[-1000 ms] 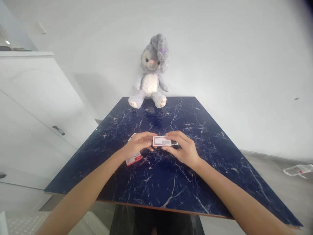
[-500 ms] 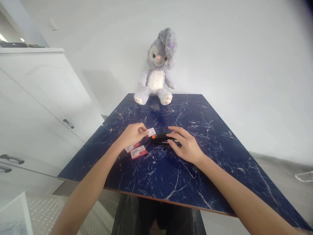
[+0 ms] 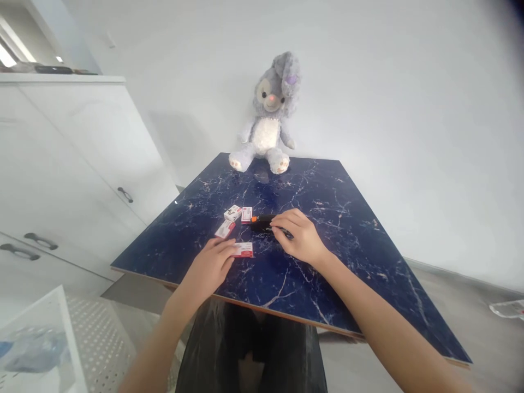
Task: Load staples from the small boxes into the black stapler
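Observation:
My left hand [image 3: 213, 265] has its thumb and fingers around the left end of a small red-and-white box [image 3: 244, 250] lying flat near the table's front. Behind it, another red-and-white box [image 3: 225, 229] lies at a slant. Farther back are two more such boxes, one tilted [image 3: 233, 212] and one [image 3: 246, 214] beside the orange end of a black object that looks like a stapler [image 3: 262, 223]. My right hand [image 3: 298, 234] grips the stapler's right part, hiding much of it.
A grey plush rabbit [image 3: 267, 125] sits at the back of the blue marbled table [image 3: 319, 191], against the wall. White cabinets [image 3: 82, 164] stand on the left. A white perforated basket [image 3: 96, 327] is below at lower left, and a clear item [image 3: 507, 309] lies at far right.
My left hand has let go of the box by the stapler's orange end and moved nearer to the front box. My right hand has closed onto the stapler. The view has shifted slightly.

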`<action>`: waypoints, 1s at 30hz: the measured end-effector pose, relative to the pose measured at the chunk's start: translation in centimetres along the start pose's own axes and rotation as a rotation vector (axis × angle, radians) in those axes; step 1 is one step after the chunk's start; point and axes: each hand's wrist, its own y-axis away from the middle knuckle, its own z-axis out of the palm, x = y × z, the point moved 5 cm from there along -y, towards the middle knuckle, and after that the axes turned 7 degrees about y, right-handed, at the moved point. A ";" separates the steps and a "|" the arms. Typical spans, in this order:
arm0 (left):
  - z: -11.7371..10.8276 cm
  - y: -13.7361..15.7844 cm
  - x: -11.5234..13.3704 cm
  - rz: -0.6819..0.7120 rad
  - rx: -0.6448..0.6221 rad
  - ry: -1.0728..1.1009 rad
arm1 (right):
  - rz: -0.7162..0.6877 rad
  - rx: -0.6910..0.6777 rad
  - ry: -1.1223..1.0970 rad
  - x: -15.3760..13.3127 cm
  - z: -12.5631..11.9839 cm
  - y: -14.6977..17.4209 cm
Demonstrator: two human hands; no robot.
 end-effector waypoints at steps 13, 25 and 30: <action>4.0 -2.9 2.0 -0.355 0.140 1.144 | 0.001 -0.289 -0.082 -0.5 2.4 1.1; 4.6 -2.1 1.5 -0.509 0.098 1.412 | -0.077 -0.320 -0.213 -1.6 2.9 0.9; 4.6 -2.0 1.0 -0.569 0.268 1.335 | -0.063 -0.302 -0.171 -1.1 3.0 1.1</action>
